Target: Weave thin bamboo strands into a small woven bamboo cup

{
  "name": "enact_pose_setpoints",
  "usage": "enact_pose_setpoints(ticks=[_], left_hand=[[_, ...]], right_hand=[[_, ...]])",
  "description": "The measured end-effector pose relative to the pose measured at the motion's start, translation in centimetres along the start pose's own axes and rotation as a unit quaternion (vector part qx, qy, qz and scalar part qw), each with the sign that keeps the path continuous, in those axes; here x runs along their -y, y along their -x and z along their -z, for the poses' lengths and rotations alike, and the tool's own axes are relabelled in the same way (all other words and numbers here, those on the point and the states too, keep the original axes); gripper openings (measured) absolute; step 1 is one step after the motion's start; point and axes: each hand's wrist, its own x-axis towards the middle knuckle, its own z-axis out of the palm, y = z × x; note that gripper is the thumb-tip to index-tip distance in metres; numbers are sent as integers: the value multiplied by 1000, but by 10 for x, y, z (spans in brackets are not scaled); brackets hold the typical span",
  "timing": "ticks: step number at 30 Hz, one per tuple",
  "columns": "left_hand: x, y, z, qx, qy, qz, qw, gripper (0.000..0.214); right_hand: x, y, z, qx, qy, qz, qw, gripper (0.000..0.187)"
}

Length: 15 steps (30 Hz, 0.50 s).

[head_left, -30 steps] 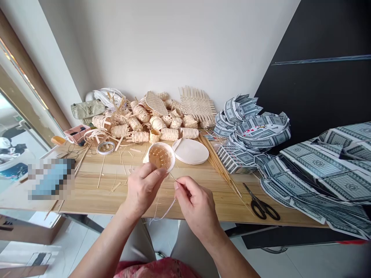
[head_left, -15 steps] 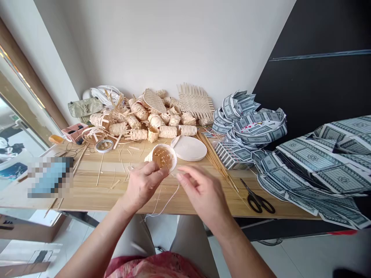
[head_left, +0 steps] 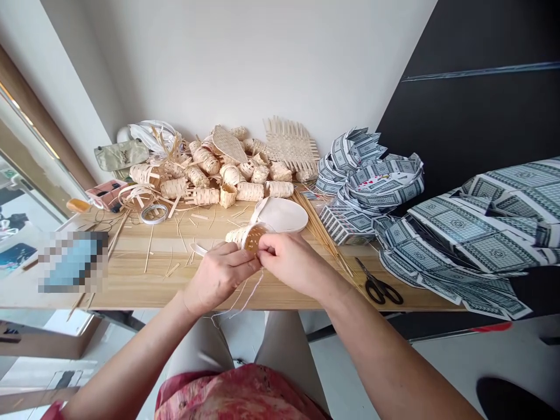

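Note:
Just above the table's front edge, my left hand (head_left: 221, 271) is closed around a small woven basket (head_left: 252, 239), its open mouth tilted toward me. The fingers of my right hand (head_left: 286, 256) are pinched at the basket's near rim, close to the left fingertips. What they pinch is too small to make out. A thin white thread (head_left: 250, 294) hangs below both hands past the table edge. Behind the basket lies a round white lid-like disc (head_left: 284, 216), with a pale strip at its left edge.
Several woven cylinders (head_left: 203, 166) are heaped by the wall, with a flat woven mat (head_left: 292, 146). Black scissors (head_left: 380, 286) lie right of thin sticks (head_left: 326, 233). Folded playing-card structures (head_left: 472, 227) fill the right side. A tape roll (head_left: 154, 214) rests left among loose strips.
My right hand has moved left from beside the basket and now meets its rim. The basket has turned, so its mouth faces more to the right. The view has shifted slightly.

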Motion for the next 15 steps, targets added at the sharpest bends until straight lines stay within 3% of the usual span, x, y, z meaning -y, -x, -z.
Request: enact_pose_setpoints(ticks=[2, 4, 6, 9, 12, 15], left_hand=[[-2, -1, 1, 32, 54, -28, 998, 24], [-3, -2, 1, 63, 96, -51, 992, 27], [-1, -3, 2, 69, 121, -37, 990, 27], [5, -4, 3, 65, 168, 16, 983, 27], [12, -5, 5, 71, 228, 49, 970, 28], [17, -6, 8, 79, 297, 72, 949, 26]], right_hand=[[-7, 1, 2, -61, -15, -18, 998, 26], [-15, 2, 5, -170, -41, -41, 984, 22], [-19, 4, 10, -244, -110, -36, 963, 19], [-19, 5, 19, -229, -283, -34, 931, 15], [-18, 2, 34, -200, -451, -118, 861, 15], [-29, -4, 52, -220, -512, -162, 814, 21]])
